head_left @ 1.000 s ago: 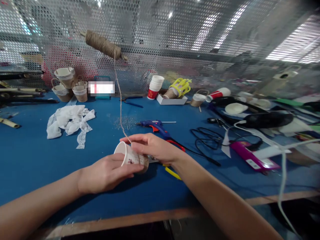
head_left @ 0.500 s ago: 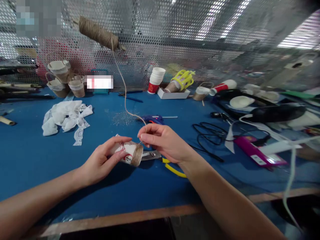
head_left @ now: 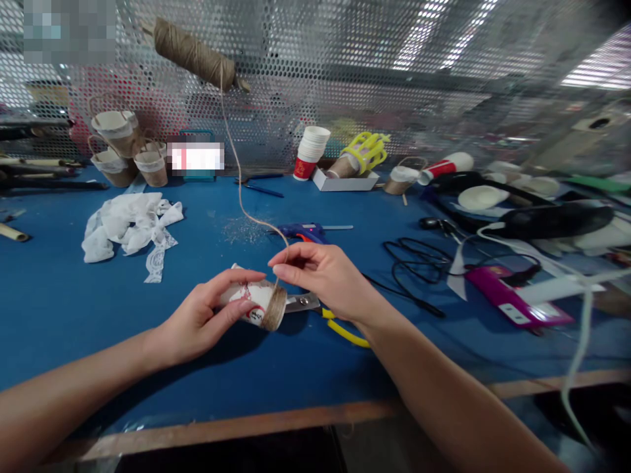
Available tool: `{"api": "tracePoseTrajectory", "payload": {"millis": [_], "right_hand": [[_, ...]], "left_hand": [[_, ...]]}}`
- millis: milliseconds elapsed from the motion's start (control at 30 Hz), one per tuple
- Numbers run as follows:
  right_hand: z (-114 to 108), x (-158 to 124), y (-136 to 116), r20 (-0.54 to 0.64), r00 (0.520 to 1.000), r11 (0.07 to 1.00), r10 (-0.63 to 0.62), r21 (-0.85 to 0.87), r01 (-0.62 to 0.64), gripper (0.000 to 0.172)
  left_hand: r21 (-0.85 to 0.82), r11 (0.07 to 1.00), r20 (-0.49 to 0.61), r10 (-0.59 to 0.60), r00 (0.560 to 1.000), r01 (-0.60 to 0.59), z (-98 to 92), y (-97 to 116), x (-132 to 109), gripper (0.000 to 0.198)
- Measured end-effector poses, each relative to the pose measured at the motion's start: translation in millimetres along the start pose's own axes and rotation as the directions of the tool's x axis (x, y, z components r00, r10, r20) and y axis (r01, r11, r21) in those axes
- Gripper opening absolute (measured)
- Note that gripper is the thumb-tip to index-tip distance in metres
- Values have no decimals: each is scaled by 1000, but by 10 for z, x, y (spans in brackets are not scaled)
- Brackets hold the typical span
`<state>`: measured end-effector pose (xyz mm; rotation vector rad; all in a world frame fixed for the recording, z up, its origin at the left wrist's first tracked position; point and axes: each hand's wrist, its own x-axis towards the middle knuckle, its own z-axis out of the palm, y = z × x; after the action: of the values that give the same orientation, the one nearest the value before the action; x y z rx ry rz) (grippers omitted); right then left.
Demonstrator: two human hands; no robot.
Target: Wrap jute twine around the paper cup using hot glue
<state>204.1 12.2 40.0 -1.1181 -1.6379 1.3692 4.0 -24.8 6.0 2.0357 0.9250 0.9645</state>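
Note:
My left hand (head_left: 204,318) is closed round a small white paper cup (head_left: 252,303) with red print, held on its side above the blue table. Brown twine is wound round the cup's bottom end. My right hand (head_left: 328,276) pinches the twine strand (head_left: 240,190) just above the cup. The strand runs up to a twine spool (head_left: 190,54) on the perforated metal screen. Yellow-handled scissors (head_left: 320,312) lie on the table under my right hand.
A blue glue gun (head_left: 303,231) lies behind my hands. White lace (head_left: 129,226) is at the left, twine-wrapped cups (head_left: 123,154) at the back left, stacked paper cups (head_left: 309,151) at the back centre. Black cables (head_left: 414,259), a magenta tool (head_left: 513,302) and clutter fill the right.
The cup was turned in my left hand, its wound bottom now facing right. My right hand lifted off the cup and now pinches the twine above it; the strand has gone slack and curved.

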Motion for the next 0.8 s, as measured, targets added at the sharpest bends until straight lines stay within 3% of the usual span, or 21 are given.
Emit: {"api": "tracePoseTrajectory", "payload": {"millis": [800], "right_hand": [[36, -26, 7, -9, 1000, 999, 1, -42, -1, 10]], "left_hand": [[52, 993, 69, 101, 992, -105, -9, -6, -18, 30]]}}
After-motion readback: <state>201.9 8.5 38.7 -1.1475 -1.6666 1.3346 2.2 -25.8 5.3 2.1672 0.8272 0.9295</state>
